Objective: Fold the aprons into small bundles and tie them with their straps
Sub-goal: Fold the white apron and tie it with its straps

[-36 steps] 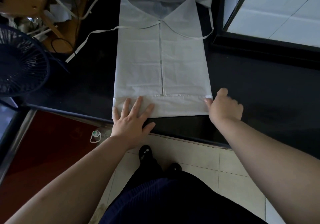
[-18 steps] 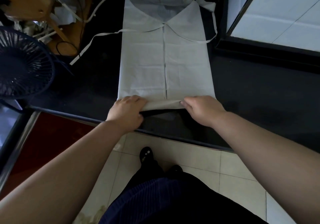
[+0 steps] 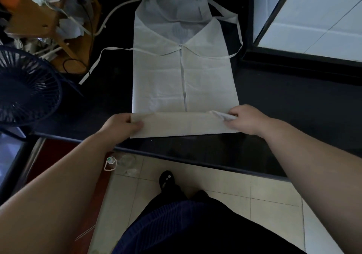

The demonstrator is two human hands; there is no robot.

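One apron [image 3: 184, 77], laid flat on the black surface [image 3: 293, 100], centre of view. Long axis runs near–far: neck end far, hem end near. Shape is a long rectangle with side flaps meeting at a centre seam and a V opening at the far end.

Near end is turned into one flat cross-wise band [image 3: 182, 125]. Its long axis runs left–right, at right angles to the apron's, and it sits close to the surface's near edge.

Left hand [image 3: 121, 125]: fingers clamped on the band's left end, thumb on top, the rest curled under. Right hand [image 3: 246, 118]: fingers pinched together on the right end, with the fabric bunched into a small crumple there. Two hands, one at each end.

Material: thin white matte sheet, faint crease grid, slightly see-through at the neck. Surface is glossy and dark.

Straps: flat narrow white tapes. Two meet near the top of the centre seam. The left strap [image 3: 101, 57] trails off to the left onto the surface, and the right strap [image 3: 238, 38] loops out past the right edge. More tape leaves the far corners, ends out of view.

One dark fan [image 3: 25, 85] with a round radial grille, left. Pale tiled floor [image 3: 215, 183] near.
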